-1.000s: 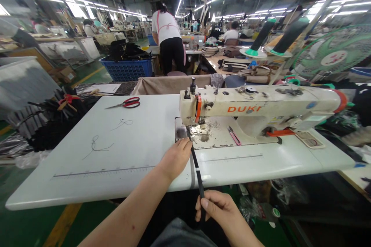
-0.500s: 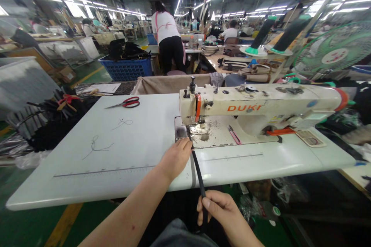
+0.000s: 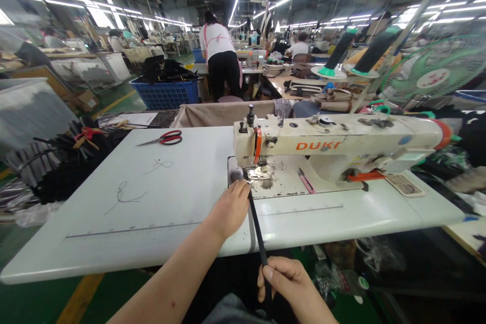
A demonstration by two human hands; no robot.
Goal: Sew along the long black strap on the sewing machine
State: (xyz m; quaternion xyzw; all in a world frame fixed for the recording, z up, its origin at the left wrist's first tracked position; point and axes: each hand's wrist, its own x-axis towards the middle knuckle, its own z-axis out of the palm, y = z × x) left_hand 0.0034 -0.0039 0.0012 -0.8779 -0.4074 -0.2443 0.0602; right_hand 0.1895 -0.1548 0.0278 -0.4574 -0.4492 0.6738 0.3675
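A narrow black strap (image 3: 257,225) runs from the needle area of a white sewing machine (image 3: 281,146) down over the table's front edge. My left hand (image 3: 232,208) is closed on its upper end, fingers together, just in front of the presser foot; the fingertips partly hide the strap there. Below the table edge, my right hand (image 3: 283,279) pinches the strap between thumb and fingers, and the lower end drops out of sight toward my lap. Pink-handled thread snips (image 3: 306,181) lie on the machine bed, right of the needle.
Red-handled scissors (image 3: 167,137) and loose threads (image 3: 127,195) lie on the white table (image 3: 190,172). Bundled black strips (image 3: 56,157) stand to the left. Thread cones (image 3: 339,50) and a green fan (image 3: 435,78) stand at right. A person (image 3: 221,55) bends beyond a blue basket (image 3: 167,92).
The view has shifted slightly. Both hands keep their hold on the strap, in nearly the same places, and the strap still runs straight between them.
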